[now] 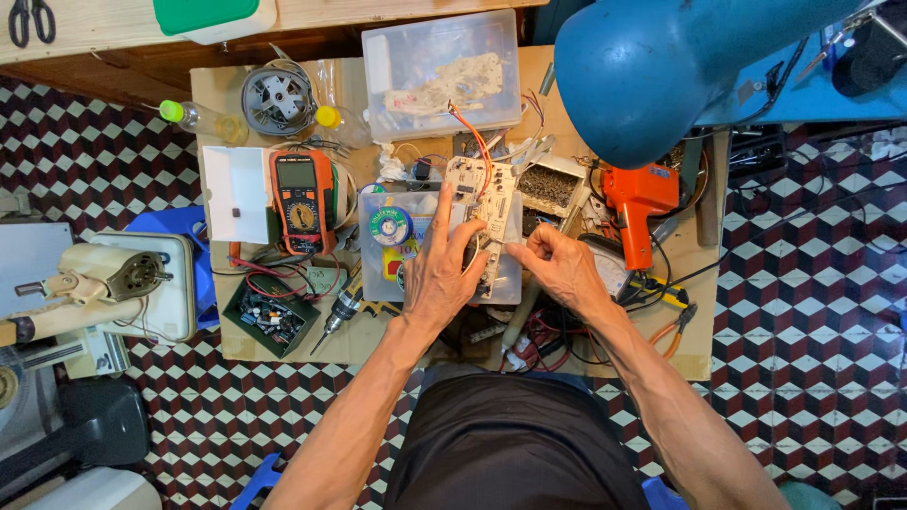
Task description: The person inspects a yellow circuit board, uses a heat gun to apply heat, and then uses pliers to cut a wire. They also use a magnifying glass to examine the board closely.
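The left hand (pixel 436 274) lies flat, fingers spread, pinning the white circuit board (pixel 480 212) to the clear box lid (pixel 397 269) for steadiness. The right hand (pixel 562 269) curls its fingers at the board's edge, apparently pinching it; the contact is hard to see.

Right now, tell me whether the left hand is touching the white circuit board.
Touching. The head view shows the left hand laid flat on the white circuit board, its fingers spread over the lower part, with no gap visible.
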